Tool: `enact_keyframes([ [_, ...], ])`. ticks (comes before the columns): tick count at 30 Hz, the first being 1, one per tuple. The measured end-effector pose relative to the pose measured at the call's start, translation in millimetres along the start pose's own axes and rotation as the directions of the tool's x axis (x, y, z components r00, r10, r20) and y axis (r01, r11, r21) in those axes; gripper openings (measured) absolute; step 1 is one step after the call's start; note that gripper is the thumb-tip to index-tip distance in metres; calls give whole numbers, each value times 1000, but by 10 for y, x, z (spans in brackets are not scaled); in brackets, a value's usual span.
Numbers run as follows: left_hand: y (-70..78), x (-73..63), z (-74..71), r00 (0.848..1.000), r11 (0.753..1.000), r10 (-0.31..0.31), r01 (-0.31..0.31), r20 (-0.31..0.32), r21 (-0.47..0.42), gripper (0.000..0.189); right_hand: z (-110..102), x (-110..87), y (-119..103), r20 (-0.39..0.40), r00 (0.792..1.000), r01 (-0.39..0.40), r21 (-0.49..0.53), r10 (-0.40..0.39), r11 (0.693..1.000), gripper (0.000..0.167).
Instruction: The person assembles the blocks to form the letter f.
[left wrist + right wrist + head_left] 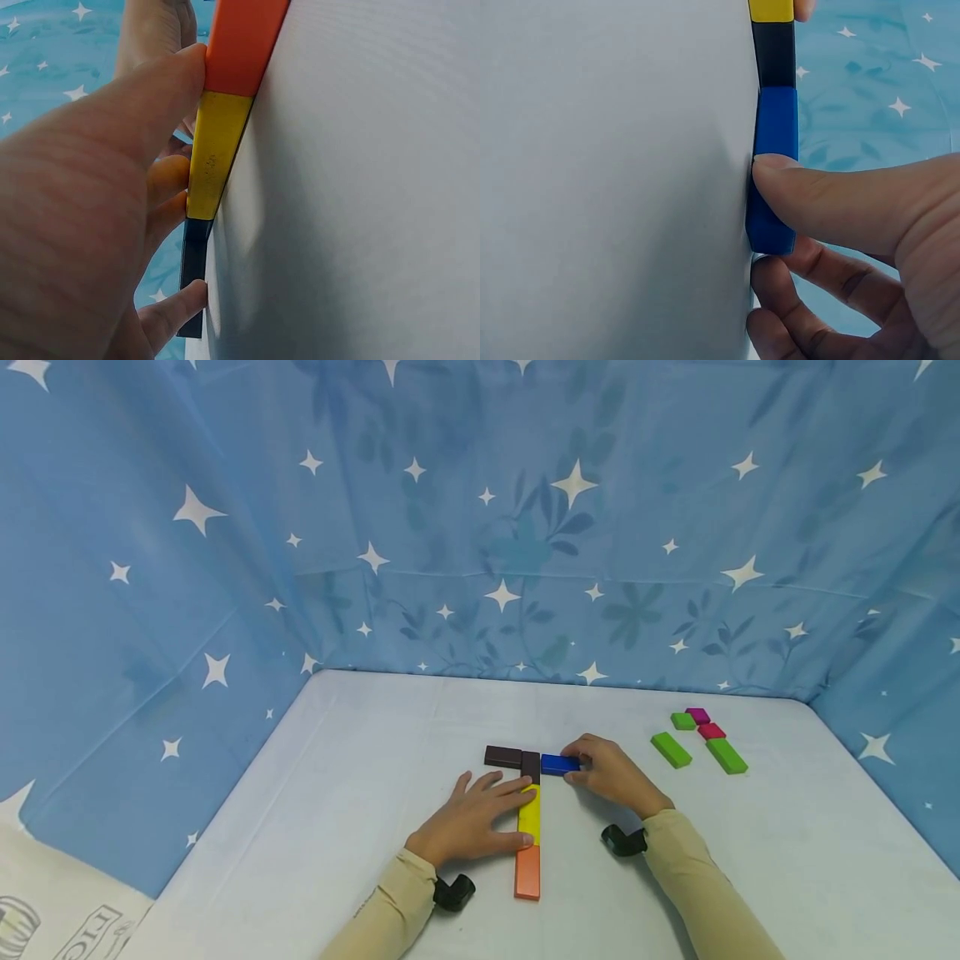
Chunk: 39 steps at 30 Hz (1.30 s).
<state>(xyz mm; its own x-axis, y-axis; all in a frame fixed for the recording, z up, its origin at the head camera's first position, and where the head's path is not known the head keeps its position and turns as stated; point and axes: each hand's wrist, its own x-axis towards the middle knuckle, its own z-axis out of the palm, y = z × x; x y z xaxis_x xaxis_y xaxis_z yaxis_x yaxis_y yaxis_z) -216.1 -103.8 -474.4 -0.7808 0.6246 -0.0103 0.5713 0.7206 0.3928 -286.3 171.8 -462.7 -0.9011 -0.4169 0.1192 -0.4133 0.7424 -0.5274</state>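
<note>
On the white table several coloured blocks form a T shape. A yellow block (529, 817) lies in the stem, with an orange block (527, 872) at its near end and a black block (530, 767) at its far end. Another black block (502, 757) extends to the left as one arm. My left hand (480, 818) spreads its fingers over the stem, fingertips and thumb on the yellow block. Thumb and fingers of my right hand (611, 772) pinch the outer end of a blue block (558, 765), which lies along the right side of the T's top.
At the back right lie two long green blocks (671, 750), a short green block (683, 721), a red block (711, 731) and a purple block (698, 716). A blue star-patterned curtain (480, 527) hangs behind the table (360, 777). Black wrist devices (453, 893) sit below both hands.
</note>
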Motion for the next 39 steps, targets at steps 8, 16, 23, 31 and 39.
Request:
enact_keyframes([
  [8, 20, -10, 12, 1000, 1000, 0, 0, 11, -12, 72, 22, -28, -31, 14, 999, -38, -11, 39, 999, 25],
  [16, 23, -19, 33, 1000, 1000, 2, -2, 14, -5, 71, 56, -60, -8, 4, 1000, -10, -3, 10, 1000, 24],
  [23, 23, -25, 22, 1000, 1000, -6, 6, 10, -4, 71, 57, -57, -9, -12, 1000, 23, -3, -23, 1000, 24],
  [31, 16, -26, 6, 1000, 1000, 2, -2, 1, 7, 71, 48, -35, -17, -7, 1000, 6, -6, -7, 1000, 27],
  [39, 5, -18, -7, 1000, 1000, 20, -20, -11, 1, 72, -48, -46, -8, -8, 1000, 23, 53, -23, 998, 39],
])
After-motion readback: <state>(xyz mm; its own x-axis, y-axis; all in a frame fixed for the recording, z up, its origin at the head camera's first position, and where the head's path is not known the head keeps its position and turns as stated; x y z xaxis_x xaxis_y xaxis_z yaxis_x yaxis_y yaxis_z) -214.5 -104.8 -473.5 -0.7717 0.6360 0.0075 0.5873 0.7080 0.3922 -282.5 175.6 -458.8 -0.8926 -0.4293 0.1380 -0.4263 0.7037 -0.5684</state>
